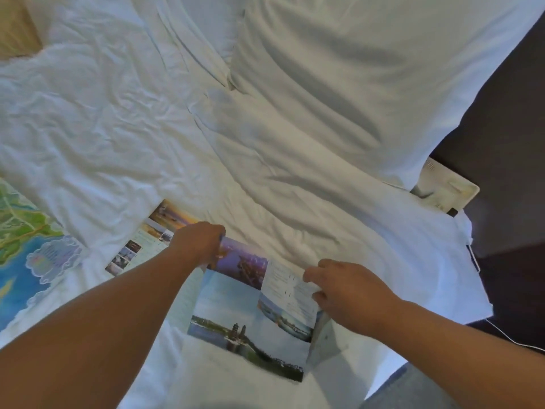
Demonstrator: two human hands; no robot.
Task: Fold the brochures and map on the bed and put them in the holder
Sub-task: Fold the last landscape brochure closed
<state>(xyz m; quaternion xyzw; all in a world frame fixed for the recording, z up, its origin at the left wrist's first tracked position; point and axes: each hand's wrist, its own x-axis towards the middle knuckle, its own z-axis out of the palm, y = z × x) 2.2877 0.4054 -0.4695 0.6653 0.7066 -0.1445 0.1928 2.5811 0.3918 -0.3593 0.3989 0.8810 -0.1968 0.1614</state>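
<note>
An open brochure [250, 314] on the bed [265, 172] is pinched at its far corner by the left hand [200, 243] and at its right panel by the right hand [348, 293]. The panel is best brought over squarely, with edges matched before creasing.

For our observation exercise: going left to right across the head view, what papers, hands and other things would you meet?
map → flat brochure → left hand → open brochure → right hand → white flat object
</note>
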